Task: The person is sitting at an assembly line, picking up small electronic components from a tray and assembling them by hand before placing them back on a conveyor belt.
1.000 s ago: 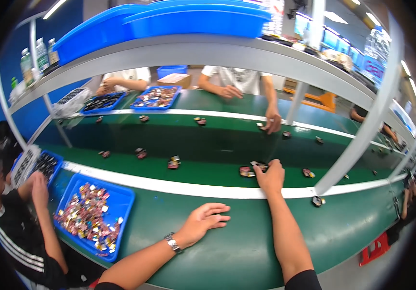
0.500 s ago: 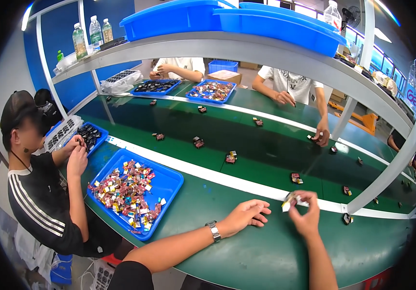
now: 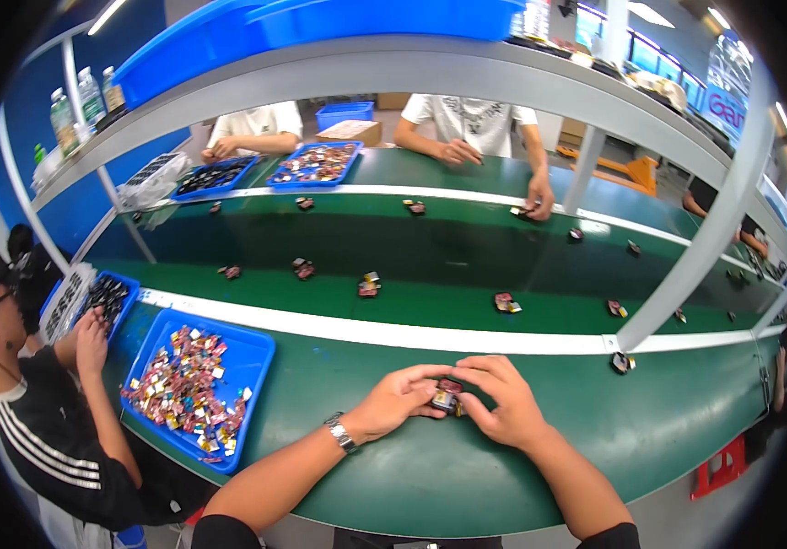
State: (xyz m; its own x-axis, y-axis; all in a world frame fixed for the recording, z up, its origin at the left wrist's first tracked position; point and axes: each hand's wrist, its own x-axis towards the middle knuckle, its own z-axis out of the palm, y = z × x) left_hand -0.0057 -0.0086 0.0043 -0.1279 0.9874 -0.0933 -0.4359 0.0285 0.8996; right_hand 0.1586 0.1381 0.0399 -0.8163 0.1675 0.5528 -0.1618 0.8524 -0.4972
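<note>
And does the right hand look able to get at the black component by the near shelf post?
Probably yes: bare green worktop lies between the right hand and the black component, though that hand is at the small pink-and-black assembly.

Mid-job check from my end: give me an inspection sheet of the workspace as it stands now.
Surface: green worktop, bordered by a white strip, green lane beyond.
Job's things: small pink-and-black part between left hand and right hand.
Clutter: loose part near the foot of the slanted post; blue tray of pinkish pieces at left; more parts spaced along the lane.
Hands: both at the small part; exact grip hidden.
Cables: none clearly made out.
Surroundings: overhead shelf with blue bins; co-worker at left, others across the lane.
</note>
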